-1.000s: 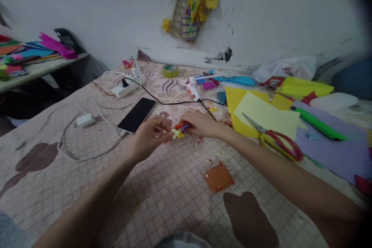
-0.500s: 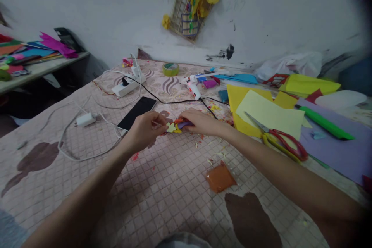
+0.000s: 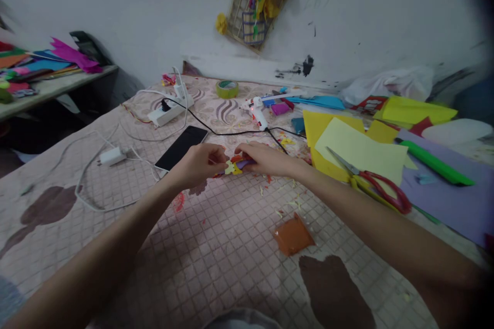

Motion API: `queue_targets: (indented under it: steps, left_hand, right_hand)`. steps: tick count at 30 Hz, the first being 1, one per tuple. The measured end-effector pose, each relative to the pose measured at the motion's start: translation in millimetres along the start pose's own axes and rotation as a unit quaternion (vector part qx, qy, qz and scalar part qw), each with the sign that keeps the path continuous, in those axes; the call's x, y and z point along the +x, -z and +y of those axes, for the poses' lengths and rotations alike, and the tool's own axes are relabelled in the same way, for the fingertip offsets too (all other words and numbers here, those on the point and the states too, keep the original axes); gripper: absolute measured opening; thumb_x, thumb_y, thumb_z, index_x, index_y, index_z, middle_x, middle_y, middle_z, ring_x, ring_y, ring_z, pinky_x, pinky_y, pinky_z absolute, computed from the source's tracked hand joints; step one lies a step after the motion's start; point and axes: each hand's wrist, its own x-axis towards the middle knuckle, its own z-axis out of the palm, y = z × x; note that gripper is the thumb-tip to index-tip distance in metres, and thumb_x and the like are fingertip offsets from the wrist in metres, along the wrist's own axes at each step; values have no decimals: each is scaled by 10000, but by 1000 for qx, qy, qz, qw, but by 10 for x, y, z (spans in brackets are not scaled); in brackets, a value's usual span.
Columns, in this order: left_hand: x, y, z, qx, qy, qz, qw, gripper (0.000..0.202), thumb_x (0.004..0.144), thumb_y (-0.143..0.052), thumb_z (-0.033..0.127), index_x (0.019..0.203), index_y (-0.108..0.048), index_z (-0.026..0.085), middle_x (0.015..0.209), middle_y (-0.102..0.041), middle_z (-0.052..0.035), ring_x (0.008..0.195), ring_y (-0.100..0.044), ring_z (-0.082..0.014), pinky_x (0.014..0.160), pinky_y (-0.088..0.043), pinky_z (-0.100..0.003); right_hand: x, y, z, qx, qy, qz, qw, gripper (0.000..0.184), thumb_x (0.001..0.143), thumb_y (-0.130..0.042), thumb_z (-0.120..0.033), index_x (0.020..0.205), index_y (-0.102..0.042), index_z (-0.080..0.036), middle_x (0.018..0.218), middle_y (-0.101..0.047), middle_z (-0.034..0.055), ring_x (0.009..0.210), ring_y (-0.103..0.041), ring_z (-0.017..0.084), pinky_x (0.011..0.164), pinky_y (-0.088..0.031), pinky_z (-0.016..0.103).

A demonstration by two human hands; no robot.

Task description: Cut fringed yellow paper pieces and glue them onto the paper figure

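Note:
Pinched in the fingers of my left hand (image 3: 204, 164) is a small pale yellow flower cutout (image 3: 230, 167) with a scalloped edge. My right hand (image 3: 264, 159) is closed on a small craft piece (image 3: 244, 164) in purple, with yellow and red-orange parts showing beside it. The flower meets or overlaps the yellow part between my two hands; I cannot tell whether they are joined. My fingers hide much of both pieces. A black-screened phone (image 3: 182, 148) lies just left of my left hand.
Behind my hands stand a white glue gun (image 3: 258, 114), a roll of tape (image 3: 227, 89) and a power strip (image 3: 170, 111). Scissors (image 3: 376, 185) rest on paper sheets (image 3: 358, 146) at right. An orange packet (image 3: 294, 235) lies nearer me. White cables (image 3: 96, 209) loop at left.
My left hand has shifted slightly, and its fingers now cover more of the pale flower. My right hand keeps its hold on the purple piece. The view has tilted a little.

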Motion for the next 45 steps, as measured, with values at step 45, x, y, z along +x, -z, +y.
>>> queue_targets:
  steps: [45]
  left_hand:
    - [-25,-145,134,154,-74,52,984,103,720,-511,134,650,-583,156,694,-624,-41,637,-561,-129,587,-412,-240]
  right_hand:
    - [2,0,3,8,-14,0,1000,376,781,-607,-246,1139,-496,-208,989,-620,79,924,-564,230,726,-396,292]
